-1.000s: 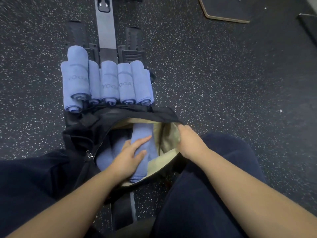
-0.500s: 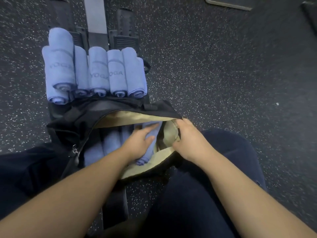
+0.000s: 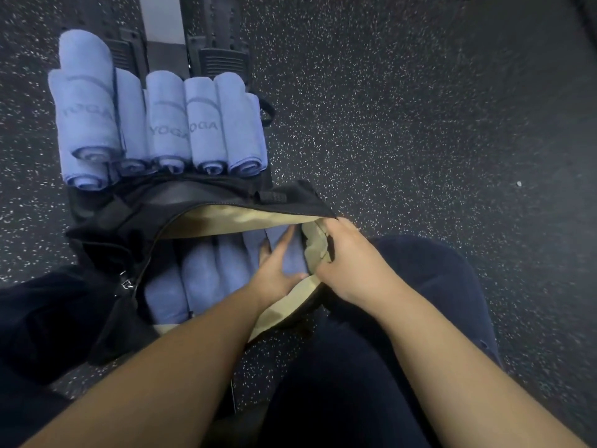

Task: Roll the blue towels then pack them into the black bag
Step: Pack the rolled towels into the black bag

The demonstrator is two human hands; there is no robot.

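The black bag [image 3: 106, 240] lies open in front of me, its tan lining showing. Several rolled blue towels [image 3: 200, 273] lie side by side inside it. My left hand [image 3: 277, 273] is inside the bag, fingers curled around the rightmost rolled towel [image 3: 290, 260] at the bag's right end. My right hand [image 3: 345, 257] grips the bag's right edge and its tan lining, holding the opening apart. Beyond the bag, several more rolled blue towels [image 3: 168, 124] marked YOGA lie in a row, one stacked on top at the left.
The towels outside rest on a black exercise machine with a grey rail [image 3: 164, 24] running away from me. Speckled dark rubber floor [image 3: 420, 124] spreads to the right. My legs in dark trousers [image 3: 355, 367] flank the bag.
My left hand has slid the towel it holds rightward and deeper, up against the bag's right end. My right hand has kept its hold on the bag's edge.
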